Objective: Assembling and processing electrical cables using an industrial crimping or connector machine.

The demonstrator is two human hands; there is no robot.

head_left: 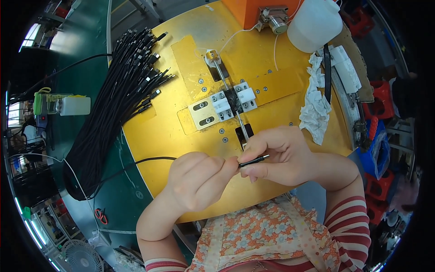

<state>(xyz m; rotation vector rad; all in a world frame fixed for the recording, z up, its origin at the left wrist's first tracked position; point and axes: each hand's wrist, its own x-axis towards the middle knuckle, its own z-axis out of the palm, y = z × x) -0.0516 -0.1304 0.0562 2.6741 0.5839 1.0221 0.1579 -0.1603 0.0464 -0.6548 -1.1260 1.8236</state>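
Observation:
A black cable [154,159] runs from the left into my closed left hand [197,179], whose thumb and forefinger pinch it just behind its connector. The slim black plug [254,161] with a bare metal tip points right and slightly up. Around that plug my right hand [287,154] has its thumb and bent fingers closed, one below and one above it. Both hands are close together over the near part of the yellow metal worktop [170,140]. Just beyond them is a small fixture [233,100] with white blocks, screws and a metal rod; my right fingers partly hide its near end.
A thick bundle of black cables [115,86] lies at the left, across the worktop and a green table [74,149]. Crumpled white tissue [316,106] and a white plastic bottle [316,25] are at the right. An orange box [247,11] stands at the back; red-handled scissors [100,216] lie lower left.

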